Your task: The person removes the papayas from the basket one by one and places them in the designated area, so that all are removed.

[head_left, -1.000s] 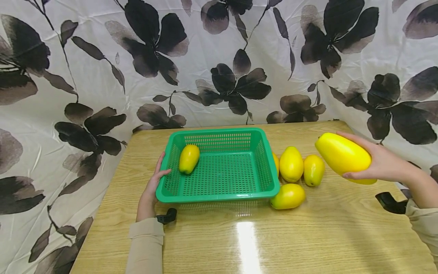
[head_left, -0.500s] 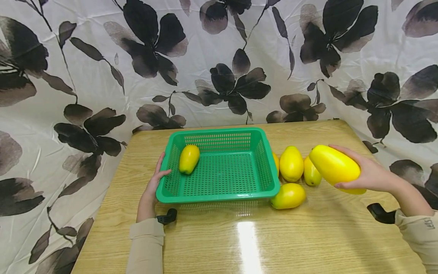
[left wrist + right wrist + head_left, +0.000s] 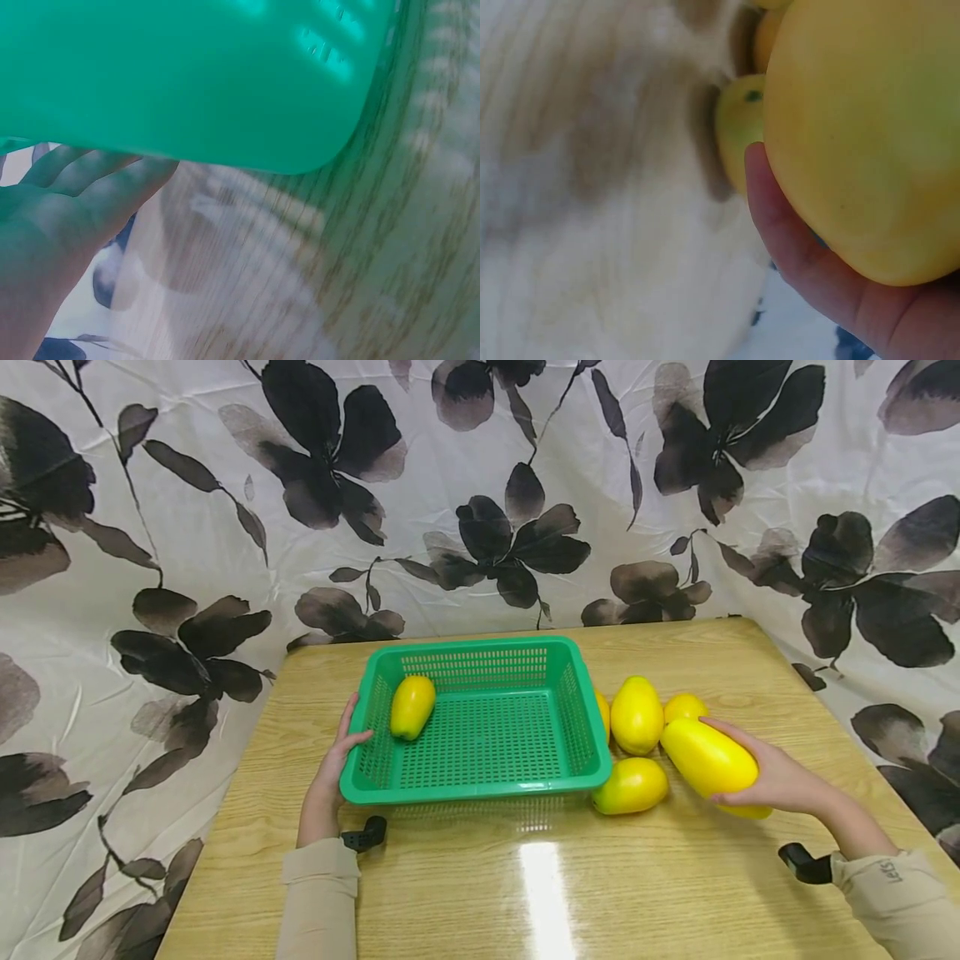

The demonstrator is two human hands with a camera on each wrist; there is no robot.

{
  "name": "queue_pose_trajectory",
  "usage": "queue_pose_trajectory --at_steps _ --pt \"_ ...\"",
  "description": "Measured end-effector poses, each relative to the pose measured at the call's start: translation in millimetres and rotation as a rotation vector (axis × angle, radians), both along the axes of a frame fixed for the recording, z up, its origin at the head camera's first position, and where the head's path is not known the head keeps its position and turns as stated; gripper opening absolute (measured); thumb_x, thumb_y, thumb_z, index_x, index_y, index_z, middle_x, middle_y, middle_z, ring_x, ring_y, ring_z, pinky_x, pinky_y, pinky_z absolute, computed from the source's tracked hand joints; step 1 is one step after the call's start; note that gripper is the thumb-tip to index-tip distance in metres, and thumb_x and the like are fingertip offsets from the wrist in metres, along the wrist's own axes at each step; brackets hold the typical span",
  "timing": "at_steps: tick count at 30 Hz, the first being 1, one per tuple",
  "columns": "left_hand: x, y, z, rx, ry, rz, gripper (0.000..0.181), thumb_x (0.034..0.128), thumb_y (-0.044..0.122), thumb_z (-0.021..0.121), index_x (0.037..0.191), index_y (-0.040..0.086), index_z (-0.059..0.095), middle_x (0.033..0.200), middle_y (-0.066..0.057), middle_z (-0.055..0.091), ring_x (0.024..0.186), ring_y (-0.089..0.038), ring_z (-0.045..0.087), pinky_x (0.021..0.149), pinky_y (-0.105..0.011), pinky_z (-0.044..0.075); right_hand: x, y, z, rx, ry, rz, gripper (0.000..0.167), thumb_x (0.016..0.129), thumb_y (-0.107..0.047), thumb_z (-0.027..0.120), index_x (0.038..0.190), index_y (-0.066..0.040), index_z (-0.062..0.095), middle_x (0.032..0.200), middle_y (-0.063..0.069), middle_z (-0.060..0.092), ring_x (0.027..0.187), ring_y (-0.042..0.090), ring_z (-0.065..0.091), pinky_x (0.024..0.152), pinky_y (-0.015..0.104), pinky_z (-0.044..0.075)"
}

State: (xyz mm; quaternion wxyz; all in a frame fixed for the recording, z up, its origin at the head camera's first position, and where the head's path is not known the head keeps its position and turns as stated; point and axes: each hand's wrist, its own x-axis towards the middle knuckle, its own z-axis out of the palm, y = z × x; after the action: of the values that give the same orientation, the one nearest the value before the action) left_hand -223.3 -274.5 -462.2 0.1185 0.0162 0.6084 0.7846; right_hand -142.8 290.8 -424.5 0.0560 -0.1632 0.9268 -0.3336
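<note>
A green plastic basket point(image 3: 480, 792) stands on the wooden table, with one small yellow papaya point(image 3: 412, 707) inside at its left. My left hand point(image 3: 335, 768) grips the basket's left side, thumb over the rim and fingers outside, partly hidden below the rim in the left wrist view. My right hand point(image 3: 776, 777) holds a large yellow papaya point(image 3: 708, 758), fingers along its far side and thumb along its near side. It is tilted, over the fruits right of the basket, and partly covers a yellow fruit point(image 3: 686, 706) behind it.
Right of the basket lie an upright-looking yellow mango point(image 3: 637, 716), a yellow fruit with a greenish end point(image 3: 632, 786) at the basket's front corner, and an orange-yellow fruit point(image 3: 603, 714) mostly hidden by the basket wall. A floral cloth point(image 3: 420, 552) hangs behind the table point(image 3: 450, 877).
My right hand has moved left and down with the large papaya, toward the fruits beside the basket. My left hand and the basket have stayed in place.
</note>
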Motion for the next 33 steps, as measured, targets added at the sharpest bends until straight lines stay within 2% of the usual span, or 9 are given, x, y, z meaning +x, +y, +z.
queue_pose_trajectory --at_steps 4,8,14,21,33 --pt "3.1 -1.9 -0.6 -0.07 -0.015 0.002 0.067 0.0967 0.01 0.032 0.144 0.044 -0.002 0.152 0.004 -0.014 0.136 -0.03 0.007 0.102 -0.046 0.025 1.4 0 -8.5 -0.02 -0.002 0.003 0.097 0.066 -0.023 0.081 0.144 -0.011 0.025 0.129 0.023 0.043 0.098 0.029 0.049 0.072 0.042 0.043" --pt "3.8 -1.8 -1.1 -0.067 -0.012 0.001 0.067 0.097 0.011 0.032 0.144 0.044 -0.001 0.152 0.004 -0.015 0.136 -0.031 0.006 0.103 -0.051 0.02 2.7 -1 -16.3 -0.04 -0.013 0.015 0.096 0.066 -0.022 0.081 0.144 -0.009 0.026 0.131 0.025 0.04 0.104 0.033 0.047 0.075 0.045 0.042" --pt "3.9 -1.3 -0.7 -0.062 -0.016 -0.007 0.067 0.0973 0.012 0.032 0.144 0.043 -0.003 0.152 0.003 -0.014 0.135 -0.031 0.007 0.102 -0.053 0.02 4.8 -1 -25.0 -0.059 -0.03 0.022 0.095 0.067 -0.02 0.08 0.143 -0.005 0.025 0.135 0.029 0.034 0.112 0.041 0.042 0.081 0.053 0.039" --pt "3.9 -1.9 -0.3 -0.065 -0.004 -0.008 0.067 0.097 0.011 0.032 0.145 0.04 -0.005 0.152 0.003 -0.015 0.135 -0.031 0.007 0.102 -0.053 0.02 5.5 1 -31.2 -0.038 -0.046 0.012 0.095 0.067 -0.022 0.08 0.143 -0.006 0.025 0.131 0.028 0.04 0.107 0.038 0.045 0.078 0.05 0.041" --pt "4.0 -1.7 -1.8 -0.047 0.0 -0.013 0.066 0.0971 0.01 0.03 0.145 0.04 -0.005 0.152 0.001 -0.013 0.135 -0.033 0.008 0.102 -0.054 0.02 5.2 1 -41.5 -0.001 -0.046 0.002 0.097 0.065 -0.026 0.081 0.143 -0.006 0.027 0.129 0.028 0.042 0.109 0.041 0.046 0.079 0.054 0.039"
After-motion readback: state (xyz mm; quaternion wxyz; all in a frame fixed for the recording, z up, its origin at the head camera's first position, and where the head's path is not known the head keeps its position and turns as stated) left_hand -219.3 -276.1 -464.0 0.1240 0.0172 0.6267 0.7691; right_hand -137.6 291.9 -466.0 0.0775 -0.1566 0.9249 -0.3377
